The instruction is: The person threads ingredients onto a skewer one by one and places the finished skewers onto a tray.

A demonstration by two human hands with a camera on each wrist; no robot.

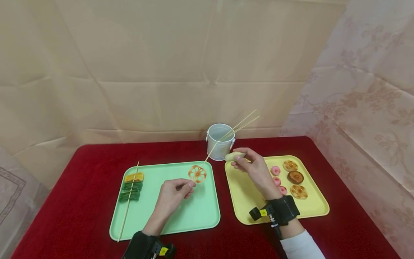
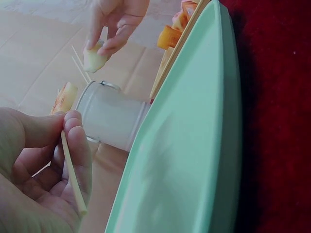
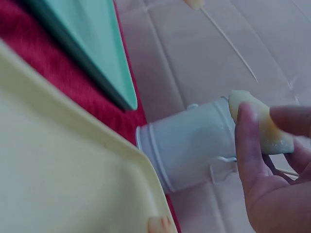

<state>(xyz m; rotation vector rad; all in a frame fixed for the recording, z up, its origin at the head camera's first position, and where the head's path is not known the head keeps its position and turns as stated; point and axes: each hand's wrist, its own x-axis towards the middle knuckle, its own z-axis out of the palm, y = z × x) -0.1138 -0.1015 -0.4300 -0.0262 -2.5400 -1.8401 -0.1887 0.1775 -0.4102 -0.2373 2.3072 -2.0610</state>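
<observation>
My left hand point(image 1: 174, 196) pinches a thin wooden skewer point(image 2: 72, 172) between thumb and fingers, over the green tray point(image 1: 194, 219). A browned lotus root slice point(image 1: 197, 174) is threaded on it just beyond the fingertips, and the skewer's bare tip point(image 3: 231, 43) points up toward the bucket. Held between the thumb and fingers of my right hand point(image 1: 255, 171) is a pale, yellowish-white food piece point(image 3: 265, 126) with a browned patch. That hand is above the far left corner of the yellow tray point(image 1: 242, 201), to the right of the skewer tip.
Behind the trays stands a small white bucket point(image 1: 217, 149) with several skewers point(image 1: 242, 125) leaning out to the right. A loaded skewer with a yellow piece point(image 1: 134, 177) and green folded pieces point(image 1: 129, 195) lies on the green tray's left. Pink rings point(image 1: 275, 171), browned slices point(image 1: 299, 191) and a brown round point(image 1: 295, 177) lie on the yellow tray.
</observation>
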